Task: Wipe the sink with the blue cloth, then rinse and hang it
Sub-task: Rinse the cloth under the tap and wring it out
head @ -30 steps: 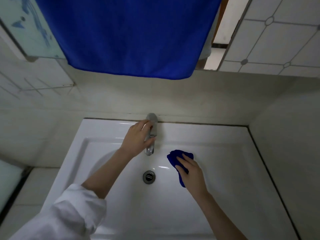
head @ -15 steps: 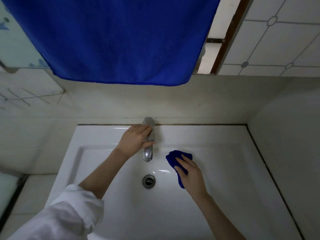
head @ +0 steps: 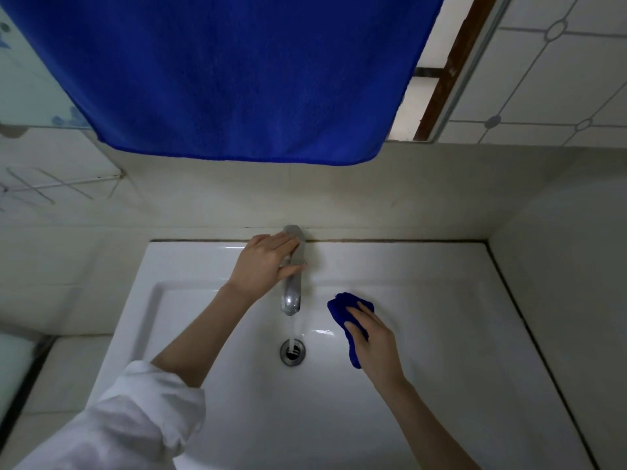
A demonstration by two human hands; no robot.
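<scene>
A white rectangular sink fills the lower half of the view, with a round metal drain in the basin. A chrome faucet stands at the sink's back edge. My left hand is wrapped around the faucet's handle. A thin stream of water runs from the spout into the drain. My right hand presses a small bunched blue cloth against the basin wall, right of the spout. Most of the cloth lies under my palm.
A large blue towel hangs overhead against the back wall, its lower edge well above the faucet. Tiled walls close in at the left and right. A mirror or window frame runs up at the top right.
Water now flows from the spout, where none ran before. My left hand has stayed on the faucet handle and my right hand keeps the cloth in the same spot.
</scene>
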